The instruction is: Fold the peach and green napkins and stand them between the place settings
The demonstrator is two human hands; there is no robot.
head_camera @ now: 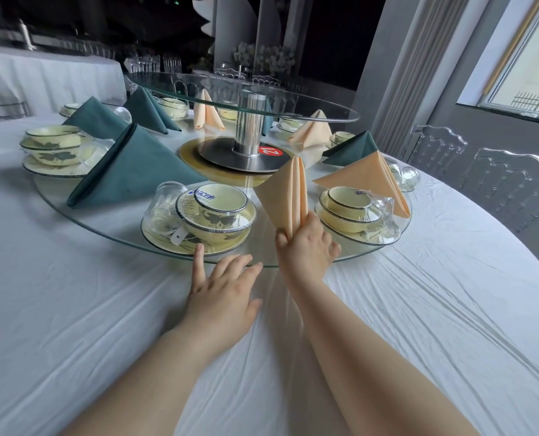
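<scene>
At the far left, a wrapped place setting (54, 149) of stacked cream bowls sits on the glass turntable (104, 237). Just to its right a green napkin (129, 165) stands as a folded tent. Its wide base lies on the glass, which is probably what keeps it upright unaided.

Next comes a second wrapped place setting (205, 221), near the glass edge. The left hand (224, 287) lies flat and open in front of it, fingers spread over the white tablecloth (73, 309). The forefinger reaches onto the rim of the glass by the plate, seemingly to stop the turntable from turning while the other hand works.

In the gap to the right stands the peach napkin (285, 196), folded into upright pleats with its point up. The right hand (306, 243) pinches its near lower corner, thumb on one side and fingers on the other. That hold looks meant to keep the pleats together until the base settles on the glass.

Further right is a third place setting (353, 212). Beside and behind it stands another peach napkin (365, 177), with a further green napkin (353, 149) beyond, so the colours look to be paired around the ring.

The held napkin seems nearly placed; letting go is what remains for it.
</scene>
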